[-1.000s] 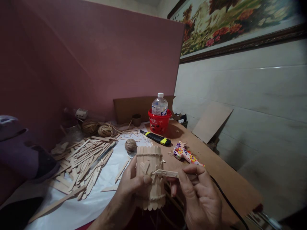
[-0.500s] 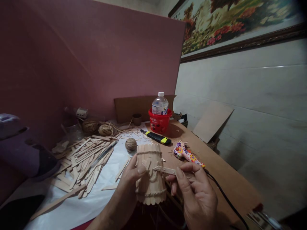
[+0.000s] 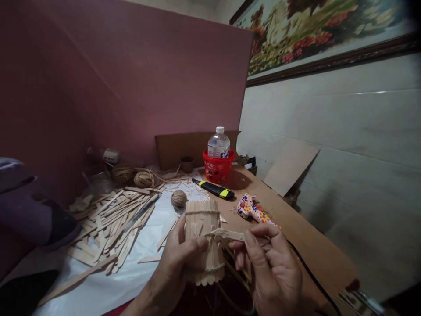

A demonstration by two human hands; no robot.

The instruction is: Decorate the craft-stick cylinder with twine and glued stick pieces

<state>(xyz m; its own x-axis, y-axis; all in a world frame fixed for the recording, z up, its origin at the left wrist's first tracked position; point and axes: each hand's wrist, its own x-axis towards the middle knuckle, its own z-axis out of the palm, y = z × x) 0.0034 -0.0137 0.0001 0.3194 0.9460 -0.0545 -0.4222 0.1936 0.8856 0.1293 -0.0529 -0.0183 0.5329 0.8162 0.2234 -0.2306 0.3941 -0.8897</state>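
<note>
Your left hand (image 3: 177, 259) is closed around the side of a cylinder of upright wooden sticks (image 3: 207, 259), holding it by the table's near edge, a little tilted; its thumb lies across the front, and a twine band circles it near each end. Your right hand (image 3: 271, 263) pinches a flat stick (image 3: 232, 235) between thumb and fingers, its slanted tip at the cylinder's front; whether it touches, you cannot tell from here. Just beyond the cylinder sits a small ball of twine (image 3: 178, 199). Toward the right edge of the table (image 3: 312, 241) lies a flower-patterned gun-shaped tool (image 3: 253, 211), with a black-and-yellow cutter (image 3: 215, 189) farther back. Near the far right corner stands a red tub (image 3: 217, 171) with a clear bottle (image 3: 219, 147) in it. Toward the left edge, loose sticks (image 3: 112, 224) heap over a white sheet (image 3: 105, 289).
</note>
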